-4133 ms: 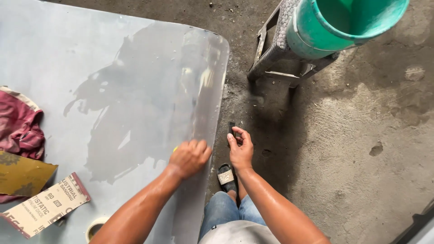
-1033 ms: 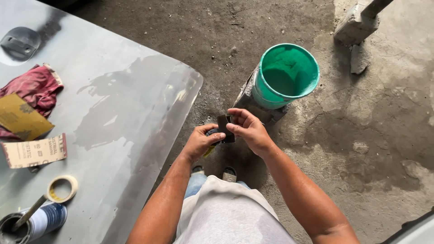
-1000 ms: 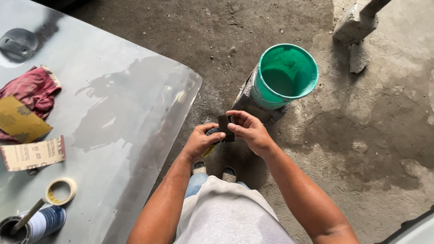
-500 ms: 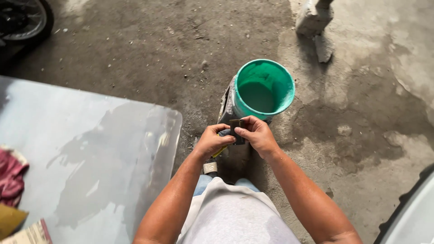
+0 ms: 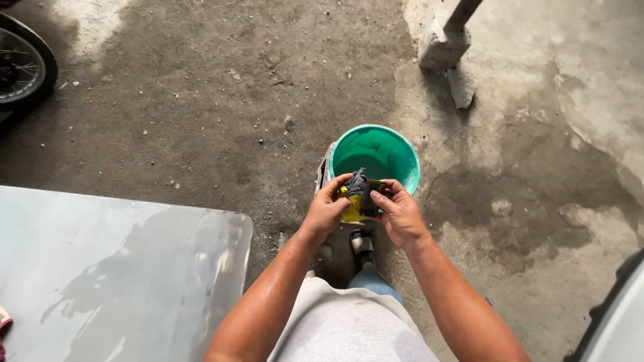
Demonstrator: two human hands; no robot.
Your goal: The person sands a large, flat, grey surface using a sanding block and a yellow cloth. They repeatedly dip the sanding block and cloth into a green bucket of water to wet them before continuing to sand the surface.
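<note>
Held thing: a dark folded sheet wrapped on a yellow block, centre of the frame, just in front of the green bucket's near rim.
Left hand: fingers curled tight round the block's left side.
Right hand: thumb and fingers pinching the sheet's right edge.
Green bucket: stands on the concrete floor, just beyond both hands.
Grey panel: lower left, wet patches on it.
Wheel: upper left corner.
Concrete post foot: top, right of centre.
</note>
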